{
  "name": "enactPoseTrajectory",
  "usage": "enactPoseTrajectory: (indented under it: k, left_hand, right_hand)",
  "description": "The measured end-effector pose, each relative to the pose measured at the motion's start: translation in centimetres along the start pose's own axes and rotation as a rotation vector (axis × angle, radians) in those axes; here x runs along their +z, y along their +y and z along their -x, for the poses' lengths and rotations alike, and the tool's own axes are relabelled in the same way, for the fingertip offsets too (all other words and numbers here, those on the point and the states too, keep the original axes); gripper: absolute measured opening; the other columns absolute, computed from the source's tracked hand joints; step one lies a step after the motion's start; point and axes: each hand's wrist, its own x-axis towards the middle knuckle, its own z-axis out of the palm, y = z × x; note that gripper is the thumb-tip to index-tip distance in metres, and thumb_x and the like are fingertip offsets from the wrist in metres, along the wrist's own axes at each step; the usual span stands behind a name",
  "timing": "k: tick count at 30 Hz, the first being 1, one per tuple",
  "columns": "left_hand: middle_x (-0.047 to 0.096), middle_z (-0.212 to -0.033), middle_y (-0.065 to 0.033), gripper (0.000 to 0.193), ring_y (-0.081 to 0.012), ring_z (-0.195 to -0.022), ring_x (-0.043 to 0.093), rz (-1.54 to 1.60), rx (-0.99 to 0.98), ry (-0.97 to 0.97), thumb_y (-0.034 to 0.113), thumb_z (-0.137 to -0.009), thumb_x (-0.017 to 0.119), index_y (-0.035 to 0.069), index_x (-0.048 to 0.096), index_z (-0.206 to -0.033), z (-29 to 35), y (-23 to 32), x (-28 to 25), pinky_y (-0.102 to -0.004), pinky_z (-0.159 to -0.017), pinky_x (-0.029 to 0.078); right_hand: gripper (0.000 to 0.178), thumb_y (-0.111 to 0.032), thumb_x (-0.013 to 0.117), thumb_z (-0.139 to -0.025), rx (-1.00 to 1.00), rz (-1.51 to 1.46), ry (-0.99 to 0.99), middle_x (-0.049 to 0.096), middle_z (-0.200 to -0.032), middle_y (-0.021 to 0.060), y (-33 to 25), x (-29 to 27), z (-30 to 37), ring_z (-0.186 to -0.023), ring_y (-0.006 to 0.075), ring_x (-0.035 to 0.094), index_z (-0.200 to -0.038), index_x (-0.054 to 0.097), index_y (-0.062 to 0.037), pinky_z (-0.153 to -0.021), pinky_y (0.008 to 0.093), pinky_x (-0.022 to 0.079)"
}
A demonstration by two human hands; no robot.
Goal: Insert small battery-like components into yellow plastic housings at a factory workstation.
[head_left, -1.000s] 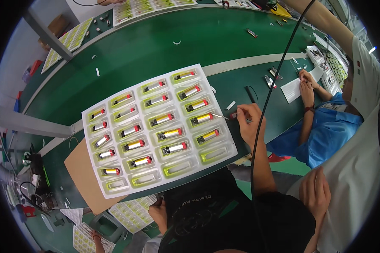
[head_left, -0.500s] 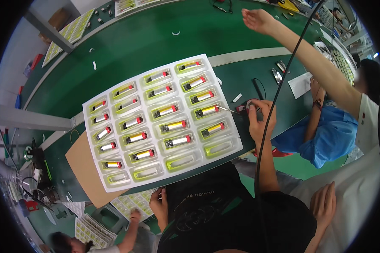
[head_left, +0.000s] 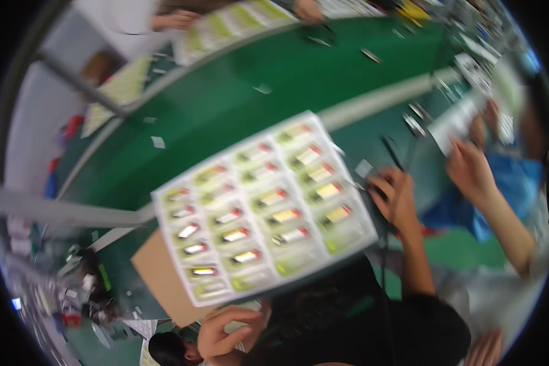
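Note:
A white moulded tray lies tilted on the green bench. Its pockets hold several small silver and yellow battery assemblies with red ends; some nearest pockets show no battery. At the tray's right edge, my right hand is closed round a thin, metal-tipped tool, whose kind blur hides. The tip reaches the tray's rim by a right-column pocket. Below the tray's near edge, beside my black shirt, is my left hand, finger and thumb curved apart with nothing visible between them.
Brown cardboard sticks out under the tray's left side. To the right, a co-worker's hand is near a white sheet, with small metal parts beside it. Another tray lies across the bench near other people's hands. A dark cable hangs at right.
The view has shifted and blurred, so the tray appears lower and farther right. My left hand's fingers have spread into a curve. The co-worker's raised arm at right has come down toward the white sheet.

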Motion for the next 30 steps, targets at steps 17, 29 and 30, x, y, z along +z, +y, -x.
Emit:
enactPoseTrajectory:
  k: [17,29,30]
  left_hand:
    - [0.068,-0.107,-0.0145,0.040,-0.0218,-0.088,0.068,-0.100,-0.041,-0.234,0.026,-0.099,0.056,0.004,0.055,-0.133,-19.5,4.8,6.0,-0.0313,-0.075,0.052]
    - [0.057,-0.124,-0.0154,0.053,-0.0174,-0.097,0.061,-0.019,-0.062,-0.121,0.023,-0.098,0.058,0.004,0.040,-0.144,-29.9,3.4,12.1,-0.0316,-0.078,0.053]
    - [0.058,-0.122,-0.0147,0.048,-0.0173,-0.098,0.061,0.006,-0.028,-0.057,0.019,-0.096,0.061,0.004,0.047,-0.140,-29.8,3.9,12.6,-0.0305,-0.080,0.052]
  right_hand:
    - [0.014,-0.009,0.056,-0.094,0.339,-0.451,0.270,0.055,-0.074,0.0087,-3.6,-1.2,-7.8,-0.075,0.0243,0.053,-0.098,0.065,0.0018,-0.077,0.0346,0.038]
    - [0.030,-0.021,0.043,-0.104,0.752,-1.361,0.263,0.059,-0.069,0.0048,-2.4,-0.2,-7.1,-0.053,0.0042,0.044,-0.110,0.062,0.0013,-0.050,0.0190,0.034]
    - [0.030,-0.022,0.042,-0.105,0.719,-1.406,0.346,0.059,-0.069,0.0039,-2.4,-0.5,-6.9,-0.053,0.0037,0.043,-0.111,0.061,0.0009,-0.051,0.0187,0.034]
